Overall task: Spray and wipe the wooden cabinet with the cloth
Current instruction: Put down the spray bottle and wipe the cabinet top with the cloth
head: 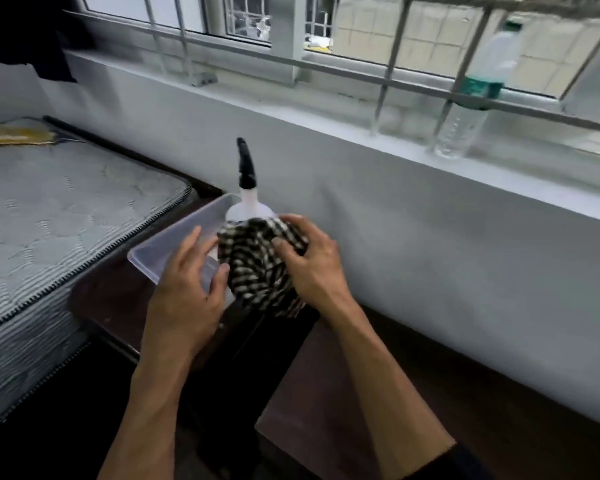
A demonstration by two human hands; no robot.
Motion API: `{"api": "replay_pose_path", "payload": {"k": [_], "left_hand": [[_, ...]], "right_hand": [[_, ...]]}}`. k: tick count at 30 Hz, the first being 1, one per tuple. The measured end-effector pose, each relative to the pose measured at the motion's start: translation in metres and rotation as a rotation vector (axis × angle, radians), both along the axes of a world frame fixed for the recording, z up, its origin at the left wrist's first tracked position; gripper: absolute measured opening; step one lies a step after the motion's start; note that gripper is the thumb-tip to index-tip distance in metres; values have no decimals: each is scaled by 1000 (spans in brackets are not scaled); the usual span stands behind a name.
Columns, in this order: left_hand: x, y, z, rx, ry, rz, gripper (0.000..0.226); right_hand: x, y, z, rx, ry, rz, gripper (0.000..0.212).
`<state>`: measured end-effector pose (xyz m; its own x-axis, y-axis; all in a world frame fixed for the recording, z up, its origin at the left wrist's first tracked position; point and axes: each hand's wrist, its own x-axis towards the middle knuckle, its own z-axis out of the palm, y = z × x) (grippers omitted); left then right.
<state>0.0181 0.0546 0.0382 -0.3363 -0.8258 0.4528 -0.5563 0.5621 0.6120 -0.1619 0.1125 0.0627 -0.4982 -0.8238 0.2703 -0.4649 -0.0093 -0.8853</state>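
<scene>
**Gathering the cloth before the spray**

The checked cloth (262, 268) sat bunched at the far edge of the wooden cabinet (430, 382), just in front of the spray bottle (246, 199) by the wall. Our right hand (314, 263) gripped it; our left hand (187, 289), fingers spread, touched its side and a clear plastic tray (174, 244). We judged spraying not yet begun; next we needed a hand free for the bottle's trigger.

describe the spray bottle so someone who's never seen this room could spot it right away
Below the barred window, a clear plastic tray sits beside the mattress. The spray bottle stands at its far corner, behind the checked cloth. Unlike the water bottle on the sill, it has a black trigger top.
</scene>
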Motion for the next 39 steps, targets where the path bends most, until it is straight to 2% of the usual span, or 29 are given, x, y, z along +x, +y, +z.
{"api": "replay_pose_path", "payload": {"k": [2, 5, 7, 9, 10, 12, 16, 20, 23, 27, 33, 39], "left_hand": [[-23, 22, 2, -52, 30, -38, 46], [-69, 54, -3, -57, 35, -168, 47], [-102, 74, -19, -21, -48, -294, 53], [-127, 88, -45, 36, -184, -395, 64], [-135, 92, -61, 54, -252, -434, 68], [-148, 98, -91, 85, -367, -500, 68], [-156, 104, -133, 141, -503, -569, 57], [-150, 105, -141, 167, -498, -562, 47], [-150, 101, -142, 165, -487, -545, 48], [-160, 110, -143, 190, -493, -586, 49], [-208, 163, -145, 178, -530, -805, 50], [-236, 207, -133, 76, -571, -941, 52]], "right_hand": [[-24, 42, -4, 0, -59, -92, 28], [-59, 111, -31, 126, -76, -217, 26], [-77, 153, -71, 376, 12, -341, 35], [-79, 185, -120, 699, 228, -427, 59], [-76, 195, -141, 758, 305, -429, 67], [-73, 209, -175, 757, 368, -389, 76], [-70, 210, -196, 748, 430, -376, 70], [-69, 188, -196, 695, 532, -348, 64], [-66, 179, -211, 762, 547, -349, 58], [-63, 194, -217, 737, 574, -399, 54], [-76, 283, -225, 768, 397, -618, 73], [-137, 358, -224, 814, 345, -844, 64]]}}
